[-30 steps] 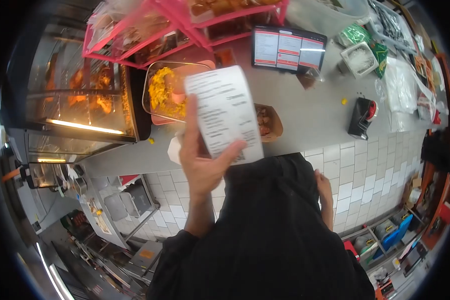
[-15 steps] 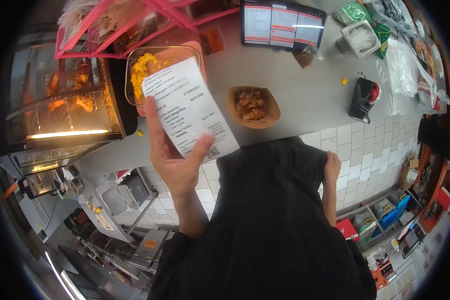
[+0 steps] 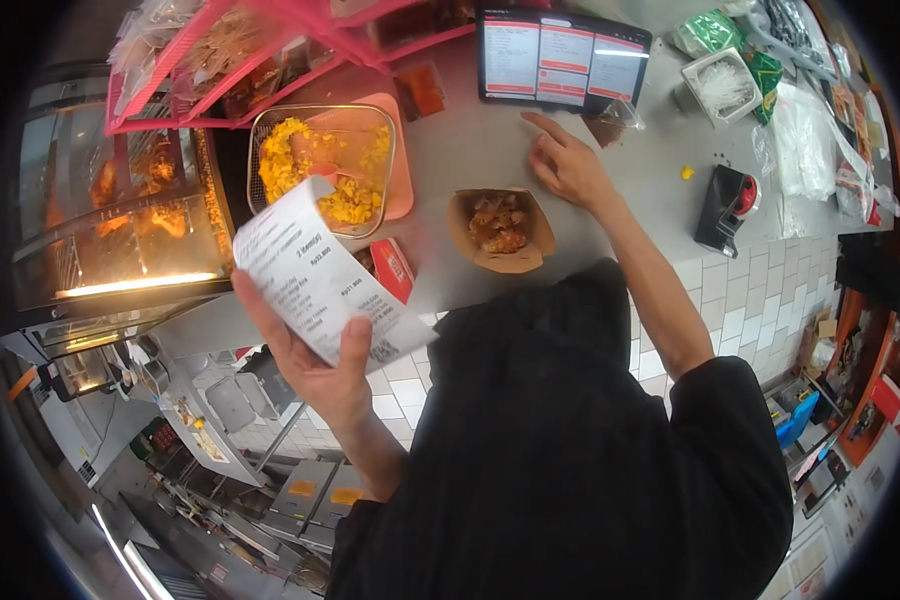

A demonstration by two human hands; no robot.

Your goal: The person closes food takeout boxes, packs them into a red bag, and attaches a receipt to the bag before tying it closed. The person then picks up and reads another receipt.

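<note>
A long white printed receipt (image 3: 320, 280) is held in my left hand (image 3: 320, 370), thumb on its front. My right hand (image 3: 568, 165) is over the counter just below the tablet (image 3: 562, 62), its index finger stretched toward the screen's lower edge and the other fingers loosely curled, holding nothing. Below that hand sits an open brown paper box (image 3: 500, 230) with pieces of browned food. Behind the receipt, a wire basket (image 3: 390, 170) with yellow crumbly food rests on a pink tray (image 3: 402, 200). A red and white box (image 3: 393, 268) shows beside the receipt.
A pink rack (image 3: 270, 80) stands at the back left, beside a lit glass display case (image 3: 120, 200). On the steel counter (image 3: 650, 200) are a black tape dispenser (image 3: 725, 210), a metal container (image 3: 720, 88), a sauce packet (image 3: 418, 90) and plastic bags (image 3: 802, 150).
My right hand has risen from beside my clothing to below the tablet, its index finger extended. My left hand has moved left and down with the receipt, uncovering more of the basket and the red box.
</note>
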